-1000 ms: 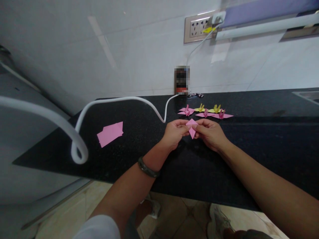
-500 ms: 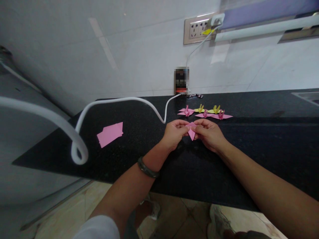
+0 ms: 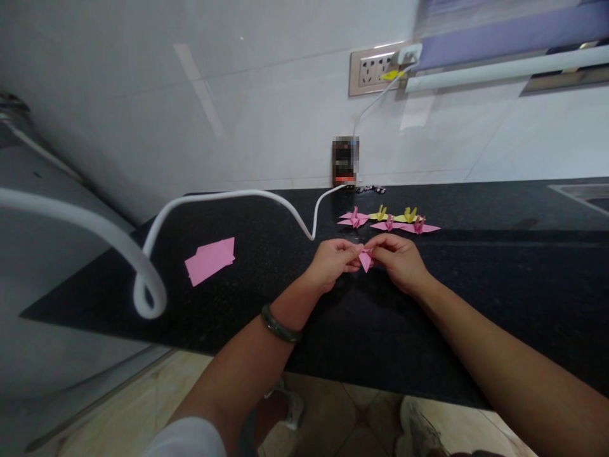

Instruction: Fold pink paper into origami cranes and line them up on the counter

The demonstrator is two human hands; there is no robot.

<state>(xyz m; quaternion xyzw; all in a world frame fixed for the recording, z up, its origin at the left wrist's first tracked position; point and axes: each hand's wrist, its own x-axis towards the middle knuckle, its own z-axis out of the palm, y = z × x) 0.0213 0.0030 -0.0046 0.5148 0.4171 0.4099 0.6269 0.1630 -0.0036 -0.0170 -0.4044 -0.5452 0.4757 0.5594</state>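
Between my hands is a small piece of folded pink paper (image 3: 365, 261), its pointed end hanging down toward me. My left hand (image 3: 333, 263), with a dark bangle on the wrist, pinches it from the left. From the right, my right hand (image 3: 398, 259) grips its upper part with thumb and fingers. The fingertips cover most of the upper folds. Just beyond my hands stand several folded paper cranes, among them a pink crane (image 3: 354, 218) and a yellow crane (image 3: 410, 216).
Pink paper sheets (image 3: 210, 260) lie overlapped at the left of the black countertop (image 3: 266, 273). A thick white cable (image 3: 228, 195) loops across the left side toward a phone-like device (image 3: 345, 162) against the wall. A wall socket (image 3: 375, 71) holds a white plug.
The pink paper shows less of its top, now covered by my fingers, and looks narrower. My fingertips have come closer together over it. The view has tipped slightly upward.
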